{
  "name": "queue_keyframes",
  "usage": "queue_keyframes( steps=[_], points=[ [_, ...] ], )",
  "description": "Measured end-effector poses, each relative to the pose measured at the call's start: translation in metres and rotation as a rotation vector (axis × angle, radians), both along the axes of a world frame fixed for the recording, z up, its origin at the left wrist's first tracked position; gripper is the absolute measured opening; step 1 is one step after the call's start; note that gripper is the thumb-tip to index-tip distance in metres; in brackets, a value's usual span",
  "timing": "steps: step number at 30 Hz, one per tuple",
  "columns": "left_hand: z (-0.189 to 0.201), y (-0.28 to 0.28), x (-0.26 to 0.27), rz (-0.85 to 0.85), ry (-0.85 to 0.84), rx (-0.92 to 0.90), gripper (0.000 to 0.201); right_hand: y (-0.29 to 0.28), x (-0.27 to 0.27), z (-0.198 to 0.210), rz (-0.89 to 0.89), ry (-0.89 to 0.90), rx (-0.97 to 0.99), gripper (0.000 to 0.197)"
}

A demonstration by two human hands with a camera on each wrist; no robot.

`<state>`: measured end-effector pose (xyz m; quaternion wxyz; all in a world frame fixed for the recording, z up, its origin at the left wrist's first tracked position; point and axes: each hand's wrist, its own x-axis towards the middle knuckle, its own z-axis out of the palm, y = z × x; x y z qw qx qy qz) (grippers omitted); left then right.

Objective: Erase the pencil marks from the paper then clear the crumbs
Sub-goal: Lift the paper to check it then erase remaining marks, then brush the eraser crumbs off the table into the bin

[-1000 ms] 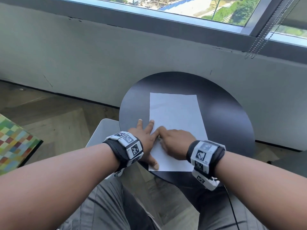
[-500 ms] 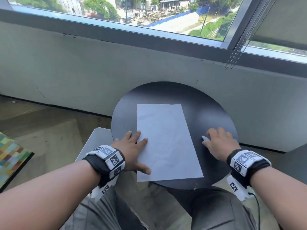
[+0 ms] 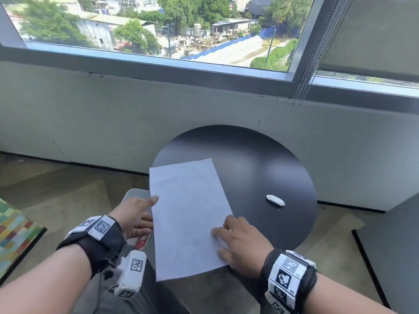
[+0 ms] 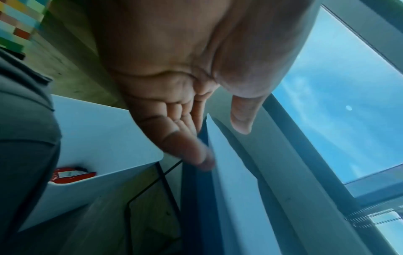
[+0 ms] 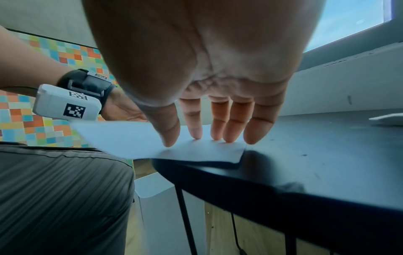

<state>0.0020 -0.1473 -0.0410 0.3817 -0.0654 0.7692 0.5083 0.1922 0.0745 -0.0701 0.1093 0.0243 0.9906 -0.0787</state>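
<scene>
A white paper [image 3: 188,214] lies askew on the round black table [image 3: 260,159], its left and near parts hanging past the rim. My left hand [image 3: 145,211] is off the table at the paper's left edge, thumb above the sheet and straight fingers [image 4: 191,151] at its underside. My right hand [image 3: 229,234] presses straight fingertips [image 5: 196,134] on the near right corner of the paper [image 5: 130,138]. A white eraser [image 3: 275,200] lies alone on the table to the right, also seen in the right wrist view as a white eraser [image 5: 388,119].
A white bin [image 3: 133,196] with a red object [image 3: 141,241] stands under the table's left side, beside my knee. A chequered mat [image 3: 13,234] lies on the floor at left. The grey wall and window sill run behind the table, with a blind chain [image 3: 301,91].
My right hand left the eraser on the table and came back to the paper's near right corner. The paper slid left and turned past the rim. My left hand moved to its left edge.
</scene>
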Motion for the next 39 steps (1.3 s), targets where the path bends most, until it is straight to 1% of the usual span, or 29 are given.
queue_keyframes(
  steps=[3, 5, 7, 9, 11, 12, 14, 15, 17, 18, 19, 21, 22, 23, 25, 26, 28, 30, 33, 35, 36, 37, 38, 39],
  points=[
    [0.001, 0.005, -0.003, -0.046, 0.076, -0.035, 0.024, 0.006, 0.002, 0.005, -0.010, -0.005, -0.084, 0.041],
    [0.002, 0.011, -0.007, -0.124, 0.201, -0.057, 0.016, 0.018, -0.001, 0.012, -0.083, -0.038, -0.144, 0.045],
    [0.009, 0.018, -0.007, -0.243, 0.377, -0.084, 0.011, 0.038, -0.007, 0.022, -0.201, -0.037, -0.162, 0.048],
    [0.021, 0.025, -0.005, -0.300, 0.518, -0.023, 0.013, 0.063, -0.014, 0.038, -0.323, -0.004, -0.174, 0.048],
    [0.036, 0.033, -0.004, -0.292, 0.589, 0.099, 0.016, 0.086, -0.021, 0.056, -0.426, 0.038, -0.237, 0.049],
    [0.042, 0.036, -0.004, -0.281, 0.612, 0.159, 0.018, 0.095, -0.025, 0.066, -0.471, 0.059, -0.322, 0.049],
    [0.056, 0.041, -0.005, -0.281, 0.658, 0.243, 0.020, 0.107, -0.031, 0.087, -0.544, 0.121, -0.577, 0.043],
    [0.063, 0.043, -0.005, -0.291, 0.680, 0.273, 0.021, 0.111, -0.033, 0.096, -0.563, 0.166, -0.703, 0.038],
    [0.074, 0.047, -0.007, -0.301, 0.687, 0.341, 0.018, 0.116, -0.037, 0.117, -0.578, 0.270, -0.822, 0.018],
    [0.079, 0.049, -0.007, -0.292, 0.678, 0.379, 0.014, 0.116, -0.038, 0.127, -0.579, 0.315, -0.869, 0.016],
    [0.085, 0.051, -0.006, -0.282, 0.669, 0.421, 0.011, 0.115, -0.039, 0.137, -0.591, 0.365, -0.937, 0.020],
    [0.093, 0.055, -0.006, -0.234, 0.663, 0.486, 0.011, 0.111, -0.040, 0.154, -0.614, 0.464, -1.086, 0.026],
    [0.095, 0.057, -0.007, -0.210, 0.676, 0.505, 0.012, 0.108, -0.039, 0.162, -0.596, 0.506, -1.134, 0.031],
    [0.097, 0.058, -0.008, -0.191, 0.691, 0.514, 0.015, 0.103, -0.038, 0.169, -0.566, 0.545, -1.155, 0.036],
    [0.099, 0.060, -0.011, -0.159, 0.707, 0.534, 0.016, 0.097, -0.035, 0.180, -0.492, 0.618, -1.136, 0.044],
    [0.097, 0.060, -0.012, -0.144, 0.708, 0.541, 0.015, 0.096, -0.034, 0.183, -0.468, 0.646, -1.120, 0.045],
    [0.089, 0.060, -0.013, -0.140, 0.714, 0.519, 0.015, 0.095, -0.032, 0.181, -0.458, 0.668, -1.083, 0.037],
    [0.075, 0.060, -0.010, -0.188, 0.710, 0.442, 0.018, 0.096, -0.032, 0.167, -0.483, 0.612, -0.998, 0.026],
    [0.053, 0.060, -0.010, -0.285, 0.662, 0.272, 0.014, 0.099, -0.032, 0.143, -0.550, 0.433, -0.868, 0.016],
    [0.050, 0.062, -0.018, -0.289, 0.676, 0.226, 0.005, 0.108, -0.039, 0.136, -0.615, 0.448, -0.869, 0.018],
    [0.052, 0.064, -0.022, -0.276, 0.716, 0.206, 0.016, 0.113, -0.045, 0.136, -0.659, 0.491, -0.887, 0.020],
    [0.055, 0.067, -0.025, -0.262, 0.766, 0.188, 0.031, 0.118, -0.051, 0.137, -0.712, 0.538, -0.916, 0.021],
    [0.058, 0.071, -0.028, -0.237, 0.833, 0.166, 0.044, 0.122, -0.057, 0.138, -0.771, 0.582, -0.961, 0.019],
    [0.061, 0.074, -0.028, -0.206, 0.907, 0.152, 0.053, 0.126, -0.063, 0.139, -0.837, 0.616, -1.032, 0.015]
  ],
)
